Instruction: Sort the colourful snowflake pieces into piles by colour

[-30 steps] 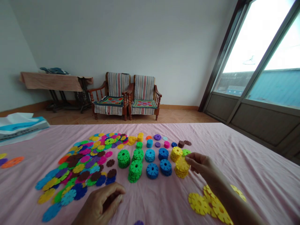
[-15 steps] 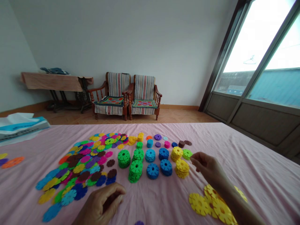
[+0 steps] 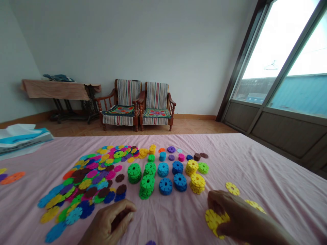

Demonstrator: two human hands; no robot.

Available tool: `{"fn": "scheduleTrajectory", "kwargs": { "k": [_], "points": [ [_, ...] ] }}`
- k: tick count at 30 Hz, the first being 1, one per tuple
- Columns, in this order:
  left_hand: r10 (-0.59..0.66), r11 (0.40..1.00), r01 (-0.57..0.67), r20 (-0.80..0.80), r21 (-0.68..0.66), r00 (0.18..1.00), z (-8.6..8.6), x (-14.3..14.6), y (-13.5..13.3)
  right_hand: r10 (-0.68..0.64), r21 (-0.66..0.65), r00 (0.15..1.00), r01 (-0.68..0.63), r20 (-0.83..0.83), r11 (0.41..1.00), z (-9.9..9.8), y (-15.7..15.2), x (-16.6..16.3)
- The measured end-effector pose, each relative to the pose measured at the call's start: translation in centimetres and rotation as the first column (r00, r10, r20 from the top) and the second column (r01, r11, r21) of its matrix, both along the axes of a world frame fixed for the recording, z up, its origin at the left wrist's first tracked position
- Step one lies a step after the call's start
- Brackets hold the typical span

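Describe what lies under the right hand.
Yellow discs lie on the pink cloth under the right hand. Only their left edges show; the hand covers the rest, so their number is hidden.

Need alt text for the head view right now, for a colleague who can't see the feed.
The right hand lies on loose yellow discs on a pink cloth, while the left hand rests curled beside it. Beyond them stand green stacks, blue stacks and yellow stacks, with a mixed-colour pile to the left.
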State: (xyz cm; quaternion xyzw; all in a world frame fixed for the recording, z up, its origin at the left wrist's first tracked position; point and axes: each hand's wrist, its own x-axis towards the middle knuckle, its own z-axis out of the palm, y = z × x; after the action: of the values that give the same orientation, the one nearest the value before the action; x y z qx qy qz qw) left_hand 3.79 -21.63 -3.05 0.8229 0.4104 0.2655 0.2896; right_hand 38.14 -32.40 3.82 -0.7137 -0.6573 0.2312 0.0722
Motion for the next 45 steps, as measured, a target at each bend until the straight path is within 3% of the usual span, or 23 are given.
{"fn": "scheduleTrajectory", "kwargs": {
  "k": [4,8,14,17,24,32,45],
  "points": [
    [-0.010,1.000,0.010,0.000,-0.018,1.000,0.0,-0.1,0.0,0.006,0.006,0.996,-0.005,-0.087,1.000,-0.4,0.2,0.9],
    [0.002,1.000,-0.001,0.022,-0.022,1.000,0.7,0.2,-0.3,0.006,0.123,0.953,0.033,-0.303,0.992,-1.1,1.3,2.6],
    [0.003,1.000,-0.003,0.021,-0.013,1.000,0.8,0.2,-0.4,-0.098,0.198,0.803,0.261,-0.588,0.945,-2.5,4.0,3.1],
    [0.002,1.000,-0.001,0.009,-0.018,1.000,0.5,0.0,-0.3,-0.164,0.198,0.719,0.391,-0.675,0.899,-2.9,4.3,2.6],
    [0.000,1.000,0.000,0.007,-0.014,1.000,0.3,0.0,-0.2,-0.182,0.189,0.554,0.546,-0.812,0.816,-3.2,5.0,2.0],
    [-0.009,1.000,0.009,0.006,-0.016,1.000,-0.1,-0.1,-0.2,-0.195,0.196,0.578,0.544,-0.792,0.816,-4.6,6.3,1.1],
    [-0.008,1.000,0.009,0.017,-0.018,1.000,-0.1,-0.1,-0.1,-0.221,0.223,0.672,0.509,-0.707,0.832,-4.6,6.0,1.5]
  ]
}}
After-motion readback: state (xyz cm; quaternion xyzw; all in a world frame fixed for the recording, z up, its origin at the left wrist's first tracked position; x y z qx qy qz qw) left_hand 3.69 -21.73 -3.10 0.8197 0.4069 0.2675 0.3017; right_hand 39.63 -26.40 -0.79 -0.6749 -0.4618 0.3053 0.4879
